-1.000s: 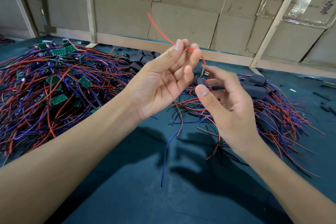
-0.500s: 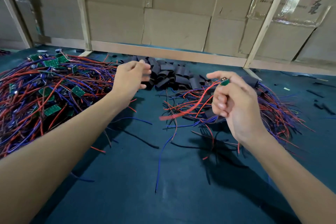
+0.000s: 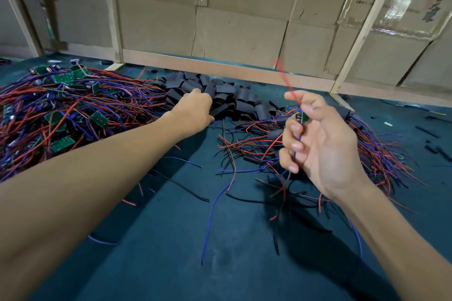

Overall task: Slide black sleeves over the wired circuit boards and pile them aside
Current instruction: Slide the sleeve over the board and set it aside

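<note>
Black sleeves lie heaped under the left hand, fingers curled in, grasp unclear; right hand pinches a wired board alongside.

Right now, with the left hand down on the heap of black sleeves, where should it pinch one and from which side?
My suggestion: pinch a top black sleeve across its flat faces near one open end, coming from above and the near side where the left hand already rests. They lie flattened and overlapping, so an end on top should lift free without dragging others, ready for the circuit board in the right hand.
</note>
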A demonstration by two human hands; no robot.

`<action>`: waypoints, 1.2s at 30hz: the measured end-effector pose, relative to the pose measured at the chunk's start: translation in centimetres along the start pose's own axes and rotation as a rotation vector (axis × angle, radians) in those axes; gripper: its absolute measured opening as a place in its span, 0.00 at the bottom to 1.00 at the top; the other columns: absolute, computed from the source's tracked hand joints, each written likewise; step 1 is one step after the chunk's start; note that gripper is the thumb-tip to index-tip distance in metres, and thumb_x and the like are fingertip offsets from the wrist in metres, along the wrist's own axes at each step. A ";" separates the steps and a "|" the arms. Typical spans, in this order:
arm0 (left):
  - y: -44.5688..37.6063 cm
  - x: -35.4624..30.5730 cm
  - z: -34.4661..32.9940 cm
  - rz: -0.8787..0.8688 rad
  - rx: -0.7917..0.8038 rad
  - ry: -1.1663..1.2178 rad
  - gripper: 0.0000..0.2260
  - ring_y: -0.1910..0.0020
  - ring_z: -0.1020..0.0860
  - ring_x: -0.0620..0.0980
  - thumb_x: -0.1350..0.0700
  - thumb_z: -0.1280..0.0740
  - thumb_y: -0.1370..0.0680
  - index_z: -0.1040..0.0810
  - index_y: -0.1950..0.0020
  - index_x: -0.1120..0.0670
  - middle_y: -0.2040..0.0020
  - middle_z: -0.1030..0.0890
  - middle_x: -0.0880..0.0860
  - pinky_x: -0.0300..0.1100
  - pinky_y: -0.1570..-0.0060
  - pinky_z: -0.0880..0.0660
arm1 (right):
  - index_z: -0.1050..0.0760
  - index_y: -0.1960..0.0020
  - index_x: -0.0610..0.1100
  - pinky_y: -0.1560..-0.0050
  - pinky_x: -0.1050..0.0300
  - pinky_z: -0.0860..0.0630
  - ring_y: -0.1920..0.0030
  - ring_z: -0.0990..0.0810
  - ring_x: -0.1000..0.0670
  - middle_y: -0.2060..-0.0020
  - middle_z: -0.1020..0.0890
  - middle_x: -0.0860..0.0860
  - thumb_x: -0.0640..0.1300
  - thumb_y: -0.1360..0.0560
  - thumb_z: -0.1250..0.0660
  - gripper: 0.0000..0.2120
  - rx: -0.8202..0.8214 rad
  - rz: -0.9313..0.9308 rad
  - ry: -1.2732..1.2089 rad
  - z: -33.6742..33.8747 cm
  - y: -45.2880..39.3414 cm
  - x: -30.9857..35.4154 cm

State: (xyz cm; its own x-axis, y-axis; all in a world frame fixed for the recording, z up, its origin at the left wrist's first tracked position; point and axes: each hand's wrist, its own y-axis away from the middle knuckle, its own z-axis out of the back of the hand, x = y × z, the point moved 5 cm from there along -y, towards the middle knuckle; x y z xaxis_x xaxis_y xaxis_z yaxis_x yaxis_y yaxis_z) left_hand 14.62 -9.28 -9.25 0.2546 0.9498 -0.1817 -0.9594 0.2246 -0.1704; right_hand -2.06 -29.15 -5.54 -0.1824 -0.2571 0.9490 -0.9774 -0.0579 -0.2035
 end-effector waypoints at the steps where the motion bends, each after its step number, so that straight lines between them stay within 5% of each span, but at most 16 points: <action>1: 0.1 -0.1 0.1 0.014 -0.008 0.000 0.16 0.44 0.26 0.66 0.50 0.29 0.21 0.26 0.58 0.61 0.50 0.27 0.62 0.55 0.45 0.26 | 0.27 0.41 0.48 0.75 0.60 0.36 0.72 0.41 0.52 0.67 0.36 0.52 0.50 0.27 0.41 0.16 -0.003 -0.017 -0.012 0.0 -0.1 -0.3; 5: 0.6 0.0 0.5 0.123 -0.009 0.014 0.19 0.57 0.27 0.60 0.49 0.30 0.21 0.32 0.63 0.58 0.59 0.25 0.59 0.50 0.52 0.28 | 0.25 0.51 0.46 0.76 0.58 0.32 0.73 0.36 0.50 0.71 0.35 0.52 0.50 0.19 0.35 0.08 -0.048 0.022 0.173 0.5 -0.5 -1.0; 10: 0.5 0.0 1.2 0.222 -0.005 0.088 0.10 0.67 0.31 0.55 0.63 0.34 0.25 0.33 0.64 0.59 0.64 0.30 0.57 0.47 0.58 0.30 | 0.21 0.60 0.42 0.76 0.56 0.27 0.72 0.23 0.44 0.70 0.23 0.45 0.40 0.21 0.28 0.08 -0.097 -0.010 0.223 1.1 -0.8 -2.1; 14: 0.5 1.0 1.6 0.189 -0.053 0.086 0.10 0.69 0.31 0.54 0.64 0.34 0.26 0.33 0.64 0.60 0.65 0.30 0.57 0.42 0.69 0.34 | 0.23 0.63 0.43 0.78 0.59 0.32 0.75 0.28 0.48 0.71 0.25 0.46 0.40 0.23 0.27 0.11 -0.160 0.002 0.222 1.7 -0.9 -2.4; 19: 2.4 1.4 1.3 0.176 -0.054 0.156 0.15 0.66 0.31 0.53 0.59 0.33 0.25 0.36 0.44 0.59 0.61 0.32 0.55 0.46 0.68 0.33 | 0.25 0.63 0.44 0.78 0.61 0.36 0.78 0.37 0.50 0.75 0.34 0.50 0.41 0.23 0.27 0.12 -0.293 0.043 0.194 2.7 -0.8 -1.8; 21: 3.9 0.6 0.4 0.115 -0.034 0.267 0.20 0.57 0.23 0.58 0.56 0.33 0.23 0.33 0.33 0.60 0.52 0.23 0.58 0.47 0.57 0.25 | 0.23 0.64 0.45 0.78 0.61 0.36 0.79 0.38 0.50 0.77 0.35 0.51 0.43 0.23 0.26 0.12 -0.326 0.081 0.201 3.0 -0.8 -1.3; 23: 6.3 -0.9 -0.5 0.000 -0.041 0.374 0.22 0.40 0.22 0.58 0.54 0.33 0.20 0.31 0.26 0.56 0.38 0.21 0.58 0.41 0.43 0.28 | 0.23 0.63 0.44 0.78 0.61 0.36 0.79 0.39 0.50 0.77 0.36 0.51 0.44 0.24 0.25 0.11 -0.346 0.119 0.210 3.1 -0.7 -1.0; 25: 8.8 -2.3 -0.8 -0.114 -0.104 0.498 0.20 0.35 0.25 0.50 0.54 0.34 0.19 0.29 0.27 0.51 0.35 0.22 0.49 0.35 0.42 0.35 | 0.23 0.61 0.41 0.79 0.61 0.36 0.80 0.40 0.49 0.78 0.38 0.51 0.44 0.25 0.24 0.11 -0.350 0.146 0.230 3.0 -0.6 -0.9; 31: 11.9 -3.1 -0.7 -0.210 -0.205 0.721 0.14 0.46 0.30 0.20 0.56 0.35 0.17 0.32 0.33 0.44 0.47 0.29 0.27 0.18 0.46 0.39 | 0.25 0.66 0.45 0.78 0.60 0.37 0.82 0.42 0.48 0.80 0.39 0.50 0.41 0.28 0.25 0.12 -0.381 0.168 0.239 3.3 -0.5 -0.3; 36: 11.7 -3.0 -1.1 -0.210 -0.170 0.742 0.12 0.42 0.28 0.30 0.56 0.35 0.17 0.30 0.36 0.46 0.43 0.21 0.38 0.18 0.46 0.38 | 0.27 0.71 0.47 0.77 0.62 0.38 0.82 0.43 0.48 0.81 0.38 0.51 0.39 0.28 0.27 0.15 -0.331 0.206 0.224 3.0 -0.3 0.7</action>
State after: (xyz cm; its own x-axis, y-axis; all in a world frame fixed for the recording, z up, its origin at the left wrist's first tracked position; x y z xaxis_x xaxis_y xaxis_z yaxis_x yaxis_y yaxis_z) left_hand 2.76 -9.77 -11.73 0.5003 0.4843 -0.7178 -0.8658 0.2905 -0.4075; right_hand -1.60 -32.18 -5.51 -0.3595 -0.0132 0.9331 -0.8935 0.2934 -0.3400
